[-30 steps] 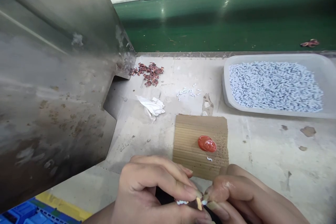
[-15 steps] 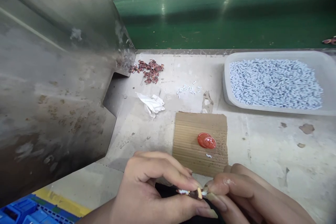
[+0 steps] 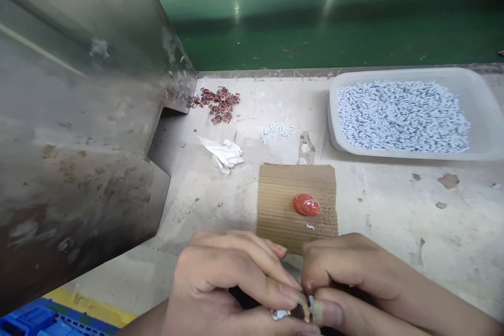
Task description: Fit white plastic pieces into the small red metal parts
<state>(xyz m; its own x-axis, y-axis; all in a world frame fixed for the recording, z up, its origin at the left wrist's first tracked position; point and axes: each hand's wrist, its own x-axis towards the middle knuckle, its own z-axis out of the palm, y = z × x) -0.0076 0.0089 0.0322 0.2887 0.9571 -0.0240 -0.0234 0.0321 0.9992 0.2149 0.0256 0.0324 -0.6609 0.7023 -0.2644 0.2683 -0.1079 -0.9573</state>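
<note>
At the bottom centre, my left hand (image 3: 230, 281) is closed around a small dark brown piece with yellowish and white parts (image 3: 302, 313). Only part of that piece shows between thumb and forefinger. My right hand (image 3: 362, 273) pinches a tiny pale-blue piece (image 3: 311, 303) against its right end. Just beyond the fingers lies a cardboard sheet (image 3: 275, 205). On it are a glossy red blob (image 3: 306, 205) and one small wavy pale piece (image 3: 310, 227).
A clear plastic tub (image 3: 334, 131) full of pale-blue wavy pieces stands right. Loose pale pieces (image 3: 273, 130), a crumpled white tissue (image 3: 224, 155) and a brown-red pile (image 3: 220, 105) lie beyond the cardboard. A metal housing (image 3: 86, 142) fills the left; a green strip (image 3: 275, 31) runs behind.
My right hand has turned, its knuckles now higher and its thumb pressing at the brown piece's end. Both hands have the piece slightly lower in view. The view has shifted slightly.
</note>
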